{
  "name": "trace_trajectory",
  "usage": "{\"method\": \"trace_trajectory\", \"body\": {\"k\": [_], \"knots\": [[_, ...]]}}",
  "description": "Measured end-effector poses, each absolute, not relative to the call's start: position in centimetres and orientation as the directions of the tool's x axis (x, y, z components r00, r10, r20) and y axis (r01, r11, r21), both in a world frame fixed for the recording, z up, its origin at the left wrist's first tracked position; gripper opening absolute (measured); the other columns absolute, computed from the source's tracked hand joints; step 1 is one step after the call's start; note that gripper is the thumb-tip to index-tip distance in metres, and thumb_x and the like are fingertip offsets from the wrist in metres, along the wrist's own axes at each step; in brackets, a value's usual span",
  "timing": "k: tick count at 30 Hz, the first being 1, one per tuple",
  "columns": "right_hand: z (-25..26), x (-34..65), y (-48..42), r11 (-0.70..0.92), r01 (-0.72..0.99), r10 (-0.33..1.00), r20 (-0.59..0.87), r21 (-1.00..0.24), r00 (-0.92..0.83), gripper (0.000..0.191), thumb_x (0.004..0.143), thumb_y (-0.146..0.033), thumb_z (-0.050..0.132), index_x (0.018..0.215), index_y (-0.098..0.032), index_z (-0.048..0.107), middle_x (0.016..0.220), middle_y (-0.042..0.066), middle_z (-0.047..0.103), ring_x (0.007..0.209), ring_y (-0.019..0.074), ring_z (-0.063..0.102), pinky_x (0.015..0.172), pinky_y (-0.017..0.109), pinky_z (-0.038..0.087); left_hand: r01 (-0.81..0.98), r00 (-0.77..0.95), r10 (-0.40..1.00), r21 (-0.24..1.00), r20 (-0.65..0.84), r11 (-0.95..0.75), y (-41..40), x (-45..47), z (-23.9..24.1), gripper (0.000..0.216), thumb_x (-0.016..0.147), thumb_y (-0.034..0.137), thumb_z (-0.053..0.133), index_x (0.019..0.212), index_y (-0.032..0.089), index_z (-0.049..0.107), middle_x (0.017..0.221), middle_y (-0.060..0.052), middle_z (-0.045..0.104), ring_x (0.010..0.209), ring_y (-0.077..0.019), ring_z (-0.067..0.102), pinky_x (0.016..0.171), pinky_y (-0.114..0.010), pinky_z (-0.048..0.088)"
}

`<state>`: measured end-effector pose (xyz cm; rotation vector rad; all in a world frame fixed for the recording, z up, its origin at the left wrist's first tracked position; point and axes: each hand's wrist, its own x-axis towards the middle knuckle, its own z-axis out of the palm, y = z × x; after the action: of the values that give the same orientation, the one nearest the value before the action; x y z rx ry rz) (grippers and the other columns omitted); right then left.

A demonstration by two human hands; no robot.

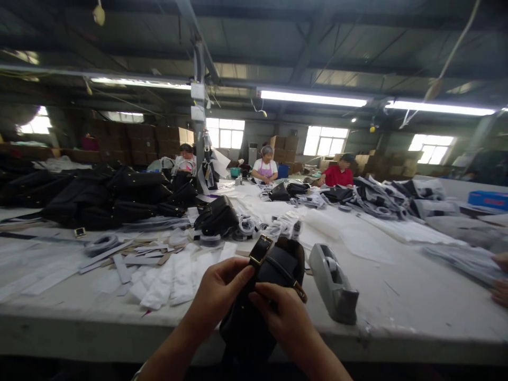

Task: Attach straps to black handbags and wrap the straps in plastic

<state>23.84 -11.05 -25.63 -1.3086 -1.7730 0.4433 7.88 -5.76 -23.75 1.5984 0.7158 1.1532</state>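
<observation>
At the near edge of the white worktable (397,296), at six o'clock in the view, a black handbag (273,275) is held upright between both hands, its lower half hanging past the table edge. The left hand (216,296) is closed around the bag's left side, its thumb and fingers pinching a black strap (254,275) that ends in a gold buckle (260,250); the buckle stands just above the fingertips. The right hand (286,315) is curled against the front of the bag, the fingers pressed to the leather just below a small gold ring fitting (300,290) at three o'clock of the bag. Neither hand is spread.

The step in hand is judged to be work on the strap and its buckle, with the bag steadied by the right hand. A firm pinch on the strap and a steady hold on the bag body would be called for by whatever is done next to the buckle.

Just beside the bag, at three o'clock, a grey tape dispenser (332,286) is set on the table. At nine o'clock, white paper strips (170,280) are strewn. At twelve o'clock, further black bags (216,216) are piled, and seated people are seen far beyond.
</observation>
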Motion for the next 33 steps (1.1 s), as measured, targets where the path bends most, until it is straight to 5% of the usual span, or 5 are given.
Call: {"method": "trace_trajectory", "body": {"k": [9,18,24,29,33], "knots": [[-23.8,24.9,-10.5,0.394,0.349,0.871,0.467,-0.850,0.154,0.029,0.090,-0.042,0.059,0.105,-0.023,0.075,0.099,0.006,0.078,0.089,0.0250,0.073,0.081,0.032,0.057,-0.105,0.394,0.874,0.959,0.283,-0.263,-5.9,8.4,-23.0,0.029,0.082,0.043,0.070,0.097,0.019,0.076,0.092,-0.006,0.078,0.088,-0.0245,0.070,0.077,-0.031,0.054],[-22.4,24.4,-10.2,0.426,0.294,0.874,0.473,-0.856,0.113,0.019,0.088,-0.029,0.063,0.103,-0.026,0.074,0.098,0.003,0.077,0.089,0.0225,0.072,0.078,0.030,0.056,0.236,0.078,0.837,0.805,0.542,-0.544,-7.5,8.9,-26.5,0.033,0.075,0.035,0.076,0.106,0.026,0.067,0.098,-0.003,0.073,0.089,-0.0255,0.067,0.074,-0.034,0.056],[-22.9,24.0,-10.9,0.462,0.332,0.880,0.470,-0.822,-0.061,0.035,0.083,-0.019,0.066,0.116,-0.030,0.068,0.105,0.000,0.075,0.090,0.0204,0.071,0.082,0.029,0.054,0.199,0.141,0.838,0.814,0.527,-0.546,-7.6,7.5,-26.6,0.022,0.082,0.037,0.070,0.101,0.028,0.071,0.103,-0.003,0.071,0.093,-0.0239,0.067,0.077,-0.032,0.057],[-24.7,23.7,-10.8,0.440,0.402,0.895,0.426,-0.803,-0.130,0.013,0.086,-0.024,0.064,0.094,-0.023,0.075,0.087,0.000,0.075,0.082,0.0190,0.068,0.076,0.025,0.052,0.231,0.046,0.906,0.878,0.420,-0.419,-8.0,6.5,-27.7,0.025,0.083,0.047,0.065,0.097,0.026,0.067,0.091,-0.003,0.071,0.089,-0.0231,0.067,0.071,-0.029,0.057],[-26.2,23.4,-10.2,0.429,0.432,0.894,0.441,-0.794,-0.077,0.016,0.090,-0.027,0.061,0.084,-0.019,0.074,0.078,0.000,0.072,0.076,0.0161,0.066,0.069,0.021,0.048,0.324,0.088,0.951,0.894,0.298,-0.310,-9.6,6.6,-31.6,0.030,0.081,0.053,0.063,0.087,0.023,0.064,0.084,-0.002,0.070,0.079,-0.0226,0.065,0.066,-0.028,0.051]]}}
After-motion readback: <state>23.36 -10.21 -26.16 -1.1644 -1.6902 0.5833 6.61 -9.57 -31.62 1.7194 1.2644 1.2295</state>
